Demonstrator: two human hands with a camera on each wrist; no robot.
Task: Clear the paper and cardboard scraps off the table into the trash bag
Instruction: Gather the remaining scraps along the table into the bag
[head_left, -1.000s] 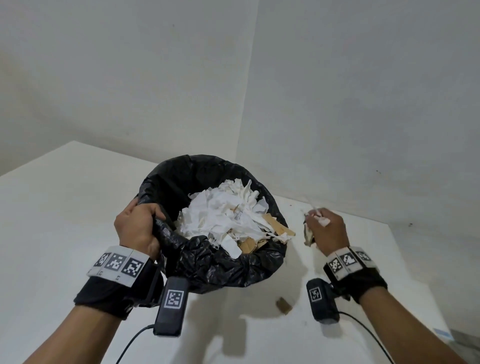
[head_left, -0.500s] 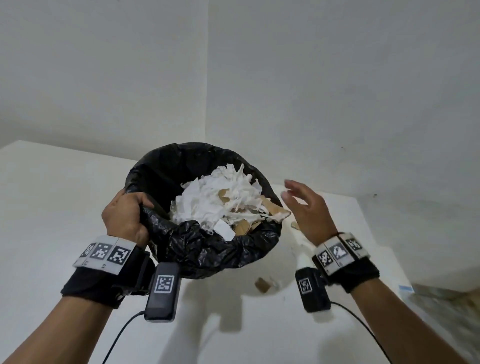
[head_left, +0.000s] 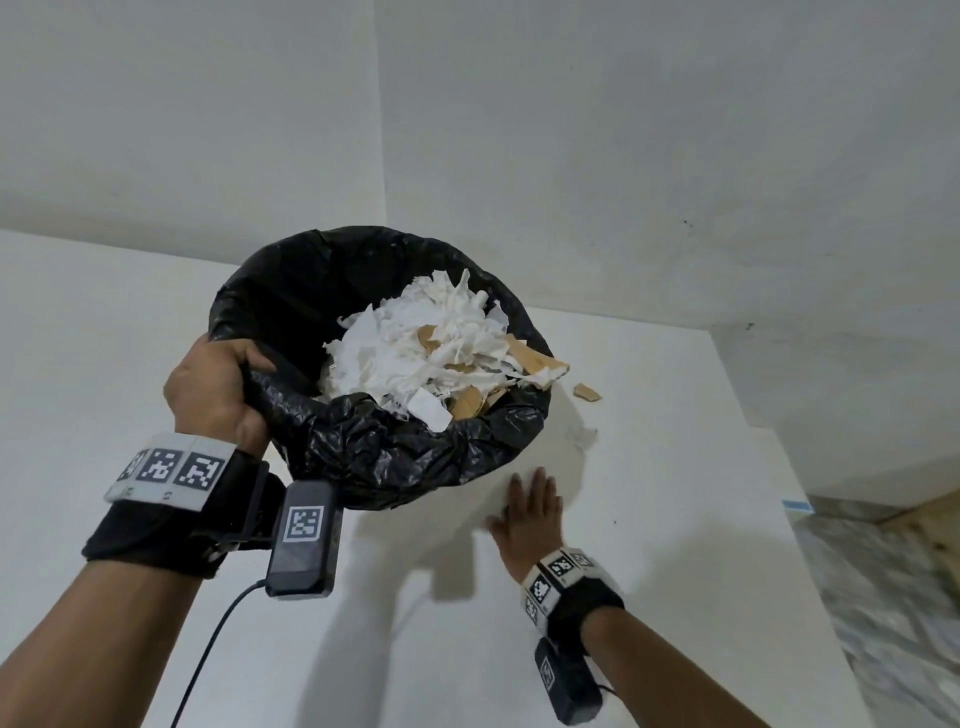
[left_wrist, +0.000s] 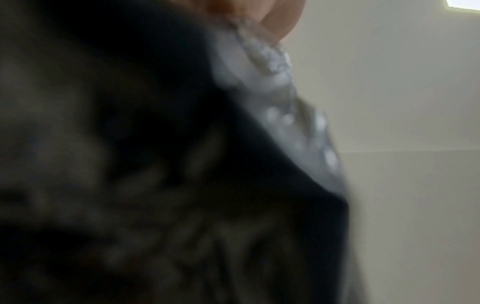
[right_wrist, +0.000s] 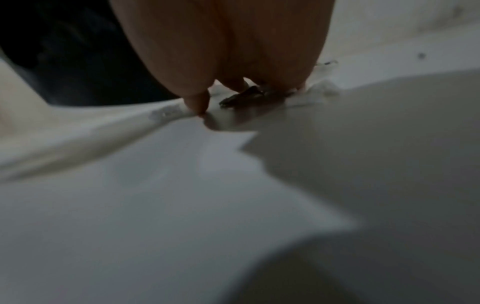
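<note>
The black trash bag (head_left: 395, 457) stands on the white table (head_left: 675, 545), heaped with white paper and brown cardboard scraps (head_left: 415, 348). My left hand (head_left: 218, 384) grips the bag's near-left rim; the left wrist view shows only blurred black plastic (left_wrist: 130, 144). My right hand (head_left: 530, 506) lies flat on the table just right of the bag's base, fingers straight. In the right wrist view its fingertips (right_wrist: 197, 100) press down beside a small dark cardboard scrap (right_wrist: 241, 97). Another cardboard scrap (head_left: 587, 392) and a torn paper bit (head_left: 583, 434) lie on the table beyond the hand.
Two white walls meet in a corner right behind the bag. The table's right edge runs near my right forearm, with patterned floor (head_left: 883, 597) below it. A black cable hangs from my left wrist camera (head_left: 304, 540).
My right hand let its paper scraps go at the bag, opened, then dropped to the table, now flat where a brown scrap lay. The left hand kept its grip on the rim.
</note>
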